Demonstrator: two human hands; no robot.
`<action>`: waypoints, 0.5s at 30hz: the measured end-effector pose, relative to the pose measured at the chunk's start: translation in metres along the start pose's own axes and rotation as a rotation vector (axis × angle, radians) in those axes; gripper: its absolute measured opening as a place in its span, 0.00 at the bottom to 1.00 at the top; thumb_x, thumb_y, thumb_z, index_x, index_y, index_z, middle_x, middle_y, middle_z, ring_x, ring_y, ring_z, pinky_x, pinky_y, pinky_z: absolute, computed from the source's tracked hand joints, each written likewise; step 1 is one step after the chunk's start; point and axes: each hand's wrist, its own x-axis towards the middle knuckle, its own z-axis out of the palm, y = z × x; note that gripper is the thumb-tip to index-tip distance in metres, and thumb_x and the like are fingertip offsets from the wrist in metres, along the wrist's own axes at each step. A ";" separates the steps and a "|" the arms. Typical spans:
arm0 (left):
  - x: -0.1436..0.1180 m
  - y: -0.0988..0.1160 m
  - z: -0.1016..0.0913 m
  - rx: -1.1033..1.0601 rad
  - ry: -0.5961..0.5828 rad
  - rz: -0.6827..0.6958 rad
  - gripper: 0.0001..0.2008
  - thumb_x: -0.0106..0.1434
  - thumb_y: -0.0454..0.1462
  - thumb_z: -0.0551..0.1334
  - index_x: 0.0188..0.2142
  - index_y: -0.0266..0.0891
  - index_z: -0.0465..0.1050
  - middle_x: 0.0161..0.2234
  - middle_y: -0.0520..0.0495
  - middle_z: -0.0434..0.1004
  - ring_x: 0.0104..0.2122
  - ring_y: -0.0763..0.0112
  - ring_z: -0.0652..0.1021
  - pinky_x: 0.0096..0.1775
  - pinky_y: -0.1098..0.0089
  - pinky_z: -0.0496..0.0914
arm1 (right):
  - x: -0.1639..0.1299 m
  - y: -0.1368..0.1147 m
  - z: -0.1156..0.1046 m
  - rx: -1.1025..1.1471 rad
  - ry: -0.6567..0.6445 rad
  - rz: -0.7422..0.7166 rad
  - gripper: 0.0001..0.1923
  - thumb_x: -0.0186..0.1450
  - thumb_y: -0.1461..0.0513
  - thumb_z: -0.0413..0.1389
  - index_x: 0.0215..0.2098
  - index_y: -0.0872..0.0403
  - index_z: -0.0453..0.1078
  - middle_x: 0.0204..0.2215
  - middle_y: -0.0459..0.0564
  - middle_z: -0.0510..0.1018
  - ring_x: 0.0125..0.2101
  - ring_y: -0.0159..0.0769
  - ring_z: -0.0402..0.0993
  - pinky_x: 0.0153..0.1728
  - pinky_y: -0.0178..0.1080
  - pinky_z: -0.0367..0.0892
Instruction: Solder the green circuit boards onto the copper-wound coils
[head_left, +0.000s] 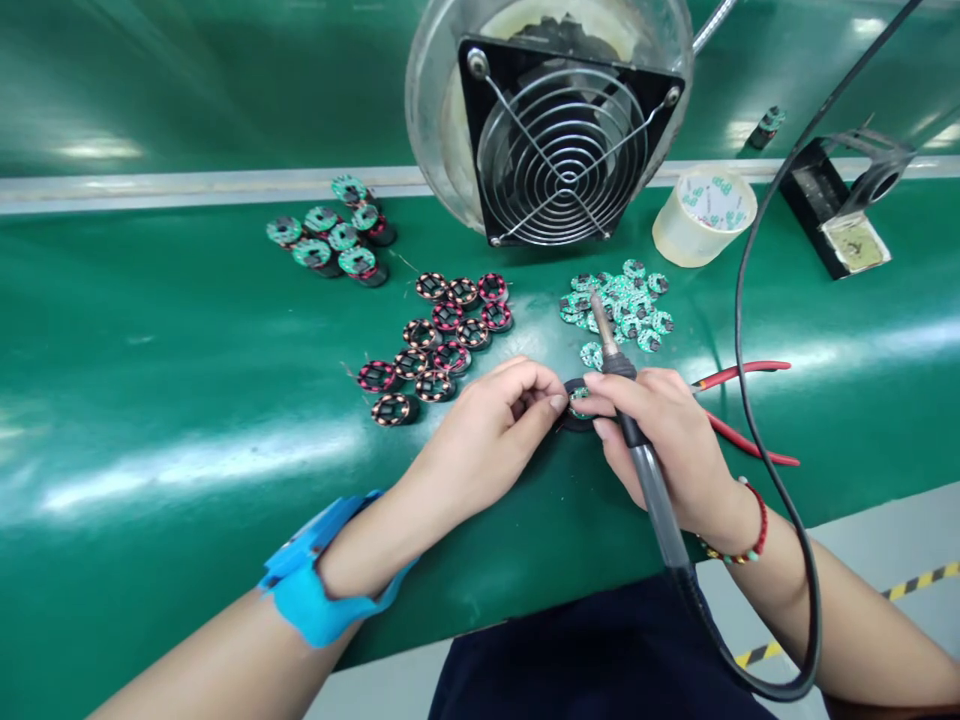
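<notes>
The thumb and forefinger of my left hand (504, 425) are pinched together at the left edge of a black ring-shaped piece (576, 424); what lies between the tips is too small to make out. Inside that ring a small round green circuit board (580, 403) shows, partly covered by fingers. My right hand (671, 435) is closed around a soldering iron (660, 495), its metal tip pointing up and away over the loose boards. The right fingertips also reach to the right side of the ring and board.
Wire-wound motor cores (435, 335) stand left of centre, with board-topped ones (330, 240) behind. Loose round boards (630, 305) lie ahead. Red-handled pliers (750, 375), a tape roll (705, 215), an iron stand (840, 205) and a caged fan (566, 150) surround them. The iron's cable (742, 300) loops right.
</notes>
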 end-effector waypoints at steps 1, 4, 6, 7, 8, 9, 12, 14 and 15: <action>0.000 0.000 0.000 0.014 0.006 0.008 0.08 0.66 0.35 0.56 0.32 0.38 0.71 0.29 0.52 0.70 0.30 0.72 0.71 0.33 0.71 0.65 | 0.001 -0.001 -0.001 0.016 0.026 0.005 0.24 0.69 0.69 0.51 0.61 0.47 0.59 0.40 0.45 0.84 0.36 0.39 0.76 0.42 0.46 0.67; 0.001 0.002 -0.001 0.061 0.002 0.024 0.07 0.65 0.33 0.56 0.30 0.38 0.70 0.29 0.52 0.69 0.29 0.73 0.71 0.33 0.71 0.65 | 0.001 -0.005 -0.005 0.090 0.126 0.055 0.25 0.69 0.69 0.51 0.62 0.47 0.60 0.37 0.45 0.84 0.37 0.39 0.80 0.44 0.47 0.70; 0.002 0.003 -0.002 0.085 -0.009 0.019 0.07 0.64 0.32 0.56 0.30 0.38 0.70 0.29 0.52 0.69 0.29 0.73 0.71 0.32 0.72 0.65 | -0.001 -0.006 -0.007 0.140 0.190 0.098 0.24 0.69 0.67 0.54 0.62 0.46 0.61 0.34 0.45 0.84 0.35 0.39 0.81 0.41 0.46 0.73; 0.002 0.003 -0.002 0.091 -0.012 0.014 0.07 0.64 0.32 0.56 0.30 0.38 0.70 0.29 0.52 0.69 0.29 0.73 0.71 0.32 0.72 0.65 | -0.002 -0.005 -0.008 0.152 0.220 0.114 0.23 0.69 0.65 0.55 0.62 0.45 0.63 0.34 0.45 0.83 0.33 0.38 0.80 0.39 0.45 0.74; 0.002 0.004 -0.003 0.091 -0.012 0.005 0.07 0.64 0.32 0.56 0.30 0.38 0.70 0.29 0.52 0.69 0.29 0.74 0.71 0.32 0.72 0.64 | -0.004 -0.005 -0.009 0.158 0.255 0.128 0.22 0.69 0.63 0.56 0.60 0.45 0.65 0.36 0.45 0.83 0.31 0.37 0.80 0.36 0.45 0.75; 0.001 0.003 -0.004 0.080 -0.011 -0.007 0.07 0.64 0.33 0.56 0.30 0.38 0.70 0.29 0.52 0.69 0.29 0.74 0.71 0.31 0.72 0.64 | -0.005 -0.004 -0.010 0.161 0.293 0.141 0.20 0.69 0.61 0.57 0.58 0.45 0.68 0.38 0.46 0.83 0.30 0.37 0.80 0.35 0.44 0.76; 0.001 0.002 -0.006 -0.001 -0.024 -0.066 0.06 0.64 0.36 0.57 0.33 0.38 0.70 0.28 0.53 0.70 0.27 0.74 0.70 0.28 0.73 0.63 | -0.011 -0.002 -0.012 0.181 0.381 0.196 0.15 0.70 0.55 0.55 0.54 0.47 0.72 0.42 0.50 0.82 0.32 0.39 0.80 0.34 0.46 0.78; 0.002 0.001 -0.007 -0.042 -0.037 -0.099 0.07 0.65 0.38 0.57 0.33 0.38 0.70 0.26 0.54 0.69 0.25 0.75 0.68 0.26 0.73 0.62 | -0.014 -0.002 -0.014 0.203 0.400 0.229 0.15 0.70 0.53 0.53 0.50 0.48 0.73 0.39 0.51 0.83 0.33 0.42 0.81 0.33 0.47 0.79; 0.002 0.001 -0.007 -0.043 -0.037 -0.101 0.07 0.64 0.38 0.58 0.32 0.38 0.70 0.26 0.54 0.68 0.25 0.75 0.68 0.26 0.73 0.62 | -0.016 -0.002 -0.015 0.218 0.393 0.236 0.14 0.71 0.53 0.52 0.49 0.48 0.74 0.37 0.51 0.83 0.32 0.43 0.81 0.32 0.47 0.79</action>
